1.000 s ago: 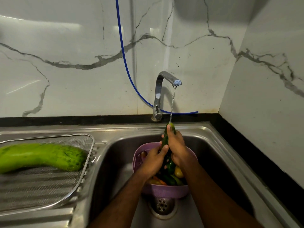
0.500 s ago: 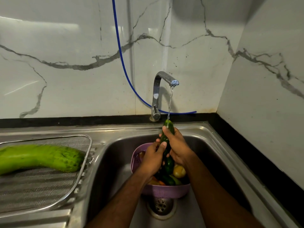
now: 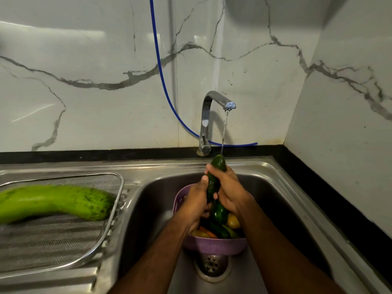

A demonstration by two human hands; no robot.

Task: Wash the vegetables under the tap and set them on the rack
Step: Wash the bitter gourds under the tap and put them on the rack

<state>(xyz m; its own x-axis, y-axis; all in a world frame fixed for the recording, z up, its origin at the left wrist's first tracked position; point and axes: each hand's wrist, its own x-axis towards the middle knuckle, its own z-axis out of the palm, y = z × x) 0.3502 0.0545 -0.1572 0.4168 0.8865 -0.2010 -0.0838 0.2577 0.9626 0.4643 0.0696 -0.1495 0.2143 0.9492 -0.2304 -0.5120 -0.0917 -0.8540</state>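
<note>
We judge the job barely begun: one long pale gourd (image 3: 53,201) already lies on the mesh rack (image 3: 63,247) at the sink's (image 3: 275,187) left side. Our left hand (image 3: 196,200) and right hand (image 3: 230,190) both curl around a dark cucumber (image 3: 216,175), its tip under the tap's (image 3: 212,115) stream. More vegetables wait in the purple colander (image 3: 214,246) over the drain, directly below our hands; a blue hose (image 3: 163,81) hangs behind, clear of the path.

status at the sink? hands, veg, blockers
Left hand and right hand both grip the cucumber, tip under the running tap. Gourd on rack. Nothing blocking the rack.
</note>
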